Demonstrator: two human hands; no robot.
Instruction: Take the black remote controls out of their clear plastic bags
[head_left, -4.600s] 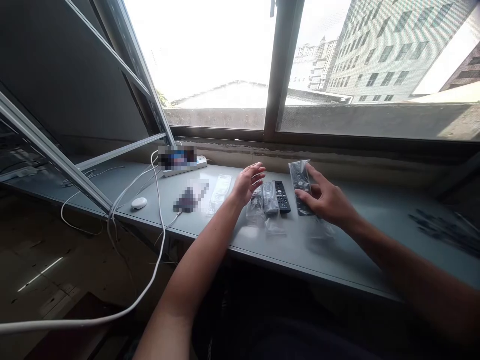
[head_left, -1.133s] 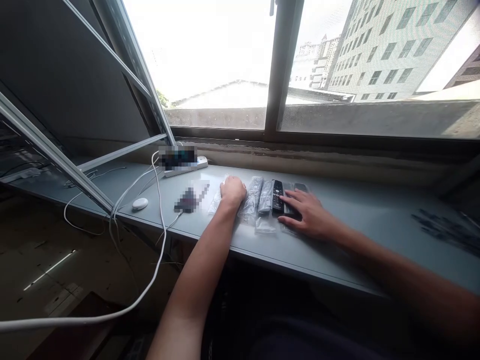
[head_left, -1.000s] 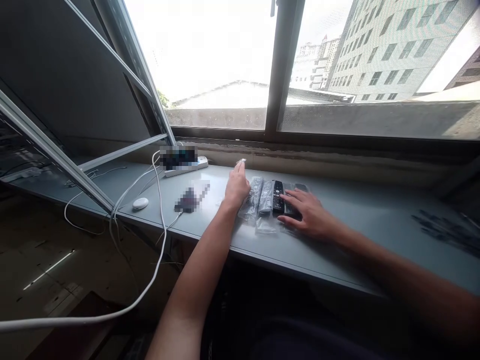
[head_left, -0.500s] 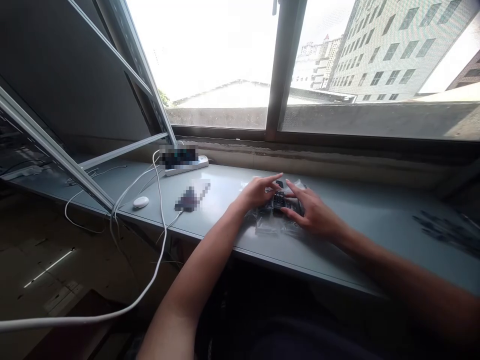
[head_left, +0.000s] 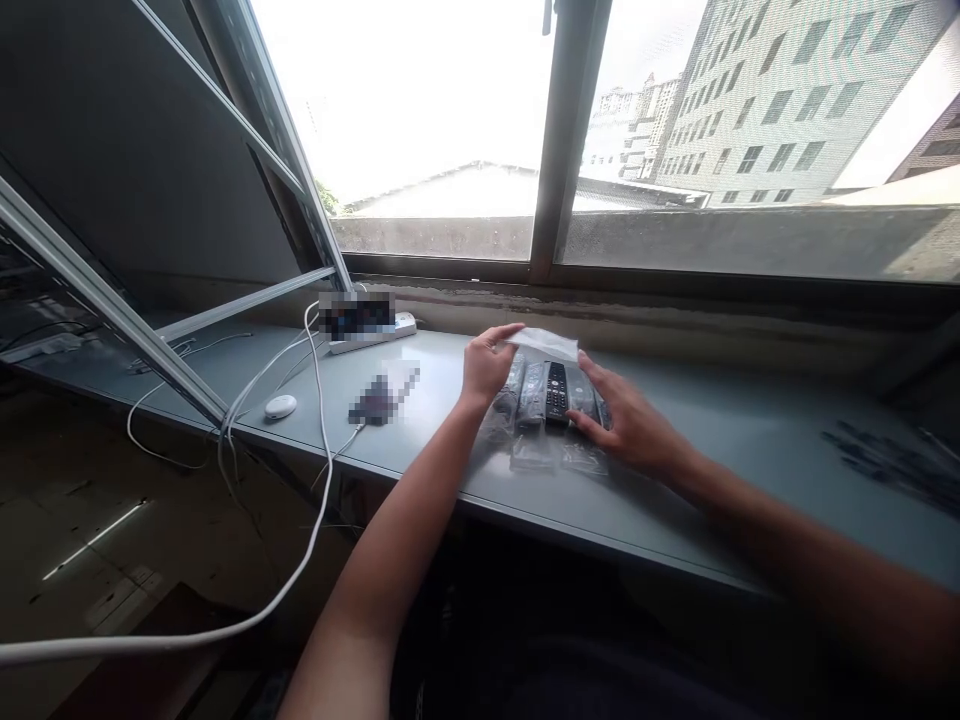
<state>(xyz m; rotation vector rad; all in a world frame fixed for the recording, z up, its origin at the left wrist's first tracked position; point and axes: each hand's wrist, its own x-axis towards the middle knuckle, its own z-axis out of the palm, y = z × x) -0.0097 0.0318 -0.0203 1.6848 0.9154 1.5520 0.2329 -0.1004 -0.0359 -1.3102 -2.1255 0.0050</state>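
My left hand [head_left: 486,368] is closed in a pinch on a clear plastic bag [head_left: 551,345], which stretches across to the right. Under it lies a black remote control [head_left: 557,392], without a wrapper, its keys facing up. My right hand [head_left: 619,415] is open, thumb and fingers spread; the thumb tip is by the remote's lower right edge and the fingertips reach the bag's right corner. More remotes in clear bags [head_left: 532,395] lie on both sides, partly covered by my hands.
On the grey table [head_left: 705,510], a blurred-out phone-like item [head_left: 379,398] with a cable and a round white device [head_left: 280,407] lie left. A power strip [head_left: 375,335] stands behind them. White cables [head_left: 319,500] hang over the edge. Dark remotes or similar items [head_left: 892,465] lie far right.
My left hand has moved left and up from over the remote, and a clear bag now spans between my hands. The bare remote is more visible. My right hand has hardly moved.
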